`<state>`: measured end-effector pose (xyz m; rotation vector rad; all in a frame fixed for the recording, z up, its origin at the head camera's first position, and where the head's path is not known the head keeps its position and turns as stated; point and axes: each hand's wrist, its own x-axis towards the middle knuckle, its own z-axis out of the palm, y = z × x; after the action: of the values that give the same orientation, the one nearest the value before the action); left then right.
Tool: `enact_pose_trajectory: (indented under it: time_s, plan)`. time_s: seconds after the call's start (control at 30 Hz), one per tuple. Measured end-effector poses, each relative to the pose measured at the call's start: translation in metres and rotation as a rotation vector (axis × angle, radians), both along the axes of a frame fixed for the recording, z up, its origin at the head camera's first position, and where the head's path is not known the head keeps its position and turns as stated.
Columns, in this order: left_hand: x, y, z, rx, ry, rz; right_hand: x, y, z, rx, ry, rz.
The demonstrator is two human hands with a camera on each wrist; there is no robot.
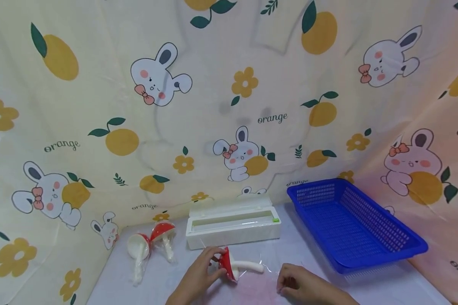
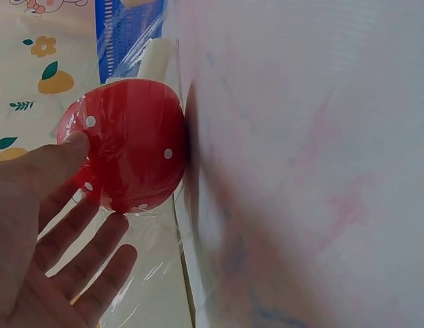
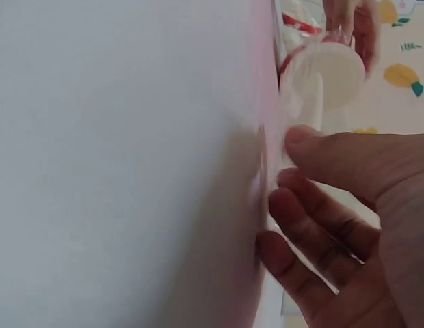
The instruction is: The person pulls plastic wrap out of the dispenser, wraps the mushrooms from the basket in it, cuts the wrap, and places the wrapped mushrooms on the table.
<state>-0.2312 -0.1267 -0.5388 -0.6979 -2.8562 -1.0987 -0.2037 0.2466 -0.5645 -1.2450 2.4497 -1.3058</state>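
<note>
A toy mushroom (image 1: 242, 265) with a red, white-dotted cap and a white stem lies on its side, the stem pointing right. My left hand (image 1: 198, 273) holds it by the cap (image 2: 130, 147), thumb on the near face and other fingers spread below. Clear plastic film shines over the cap and around the stem. To the right of the stem, my right hand (image 1: 299, 283) rests low at the tabletop with loosely bent fingers. In the right wrist view its thumb (image 3: 321, 150) stands apart from the fingers; whether film lies between them is unclear.
Two film-wrapped toy mushrooms (image 1: 138, 254) (image 1: 163, 237) lie at the left. Behind my hands stands a long white box (image 1: 233, 237), lid raised, with a green piece on its edge. A blue plastic basket (image 1: 351, 224) is at the right. A printed cloth (image 1: 213, 106) hangs behind.
</note>
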Motion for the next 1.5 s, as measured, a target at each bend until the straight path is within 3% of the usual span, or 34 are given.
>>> enact_pose_trajectory:
  time_s: [0.17, 0.3, 0.5, 0.7, 0.9, 1.1, 1.33, 1.5]
  plan:
    - [-0.001, 0.0, 0.003, -0.005, -0.016, 0.002, -0.009, -0.01, 0.005, -0.079, 0.199, -0.09]
    - [-0.001, 0.0, 0.005, -0.001, 0.006, -0.016, -0.018, -0.023, 0.013, -0.129, 0.241, -0.206]
    - [-0.001, 0.001, 0.007, 0.007, 0.044, -0.042, -0.033, -0.044, 0.021, -0.157, 0.086, -0.438]
    - [-0.002, 0.0, 0.004, 0.005, 0.072, -0.064, -0.046, -0.059, 0.02, -0.288, -0.133, -0.521]
    - [-0.003, -0.001, 0.005, 0.014, 0.06, -0.055, -0.058, -0.07, 0.014, -0.335, -0.169, -0.526]
    - [-0.005, -0.001, 0.006, 0.012, 0.035, -0.037, -0.06, -0.079, 0.007, -0.188, -0.014, -0.518]
    - [-0.008, 0.0, 0.004, 0.014, 0.035, -0.021, -0.054, -0.079, 0.005, 0.014, 0.041, -0.338]
    - [-0.007, 0.001, 0.003, 0.019, 0.051, -0.014, -0.054, -0.075, 0.003, 0.079, 0.091, -0.221]
